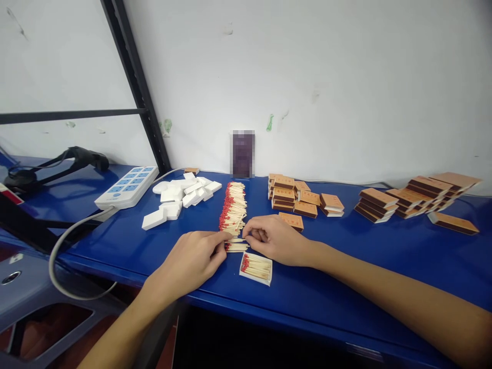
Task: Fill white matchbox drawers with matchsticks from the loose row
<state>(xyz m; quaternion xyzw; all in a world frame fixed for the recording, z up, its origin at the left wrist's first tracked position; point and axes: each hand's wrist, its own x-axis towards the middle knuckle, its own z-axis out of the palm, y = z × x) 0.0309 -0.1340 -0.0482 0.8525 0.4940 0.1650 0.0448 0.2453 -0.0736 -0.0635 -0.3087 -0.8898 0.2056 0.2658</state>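
A long row of red-tipped matches runs away from me across the blue table. My left hand is at the near left end of the row, its fingers closed on the red-headed ends of some matches. Opposite it, my right hand pinches at the plain ends, thumb and forefinger together. Just in front of both hands lies a white matchbox tray, with a layer of matches in it, heads to the left.
White matchbox trays lie heaped at the left, beside a power strip. Orange-brown matchboxes are piled right of the matches, and more stacked matchboxes stand farther right. A blurred dark object leans against the wall.
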